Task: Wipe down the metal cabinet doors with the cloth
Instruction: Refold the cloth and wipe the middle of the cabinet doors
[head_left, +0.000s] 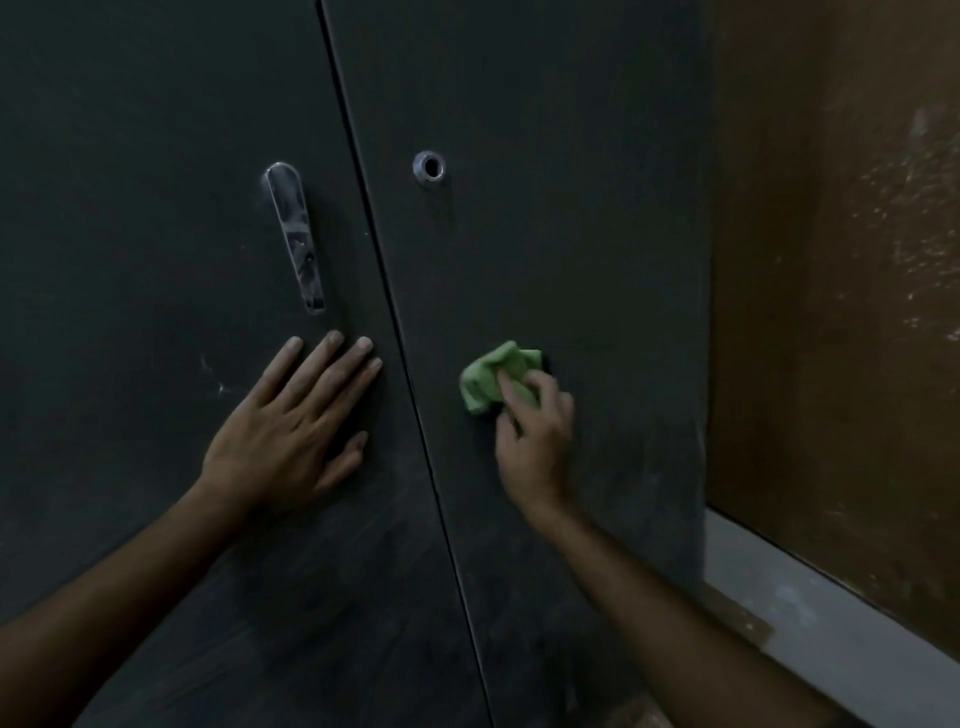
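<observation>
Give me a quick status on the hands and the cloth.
Left hand flat on left dark metal cabinet door. Right hand gripping crumpled green cloth against right door. Nothing in the way.

A brown wall (841, 260) (flecked with pale marks) stands right, above a grey ledge (810, 613).

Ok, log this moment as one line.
left hand flat on left door | right hand presses green cloth on right door | wiping underway

Dim, soft, wide-angle edge distortion
</observation>
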